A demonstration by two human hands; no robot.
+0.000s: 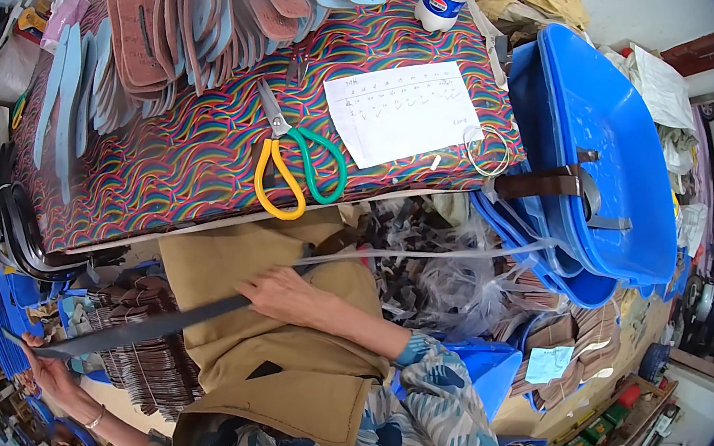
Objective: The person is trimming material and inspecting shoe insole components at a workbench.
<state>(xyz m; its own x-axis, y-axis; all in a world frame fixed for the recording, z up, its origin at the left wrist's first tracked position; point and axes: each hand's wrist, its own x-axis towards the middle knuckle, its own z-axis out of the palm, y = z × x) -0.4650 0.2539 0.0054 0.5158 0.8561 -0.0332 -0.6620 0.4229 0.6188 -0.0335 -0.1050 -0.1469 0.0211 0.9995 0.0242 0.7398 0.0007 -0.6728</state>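
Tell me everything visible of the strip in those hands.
The strip is long, narrow, dark grey and smooth, perhaps leather or plastic. It runs nearly straight across the brown apron, held by the left hand near one end and by the right hand. Beyond, it seems to continue, paler, toward the blue tub.

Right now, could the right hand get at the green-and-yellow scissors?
Probably yes: the scissors lie uncovered on the table, just beyond the right hand, which may need to release the dark strip.
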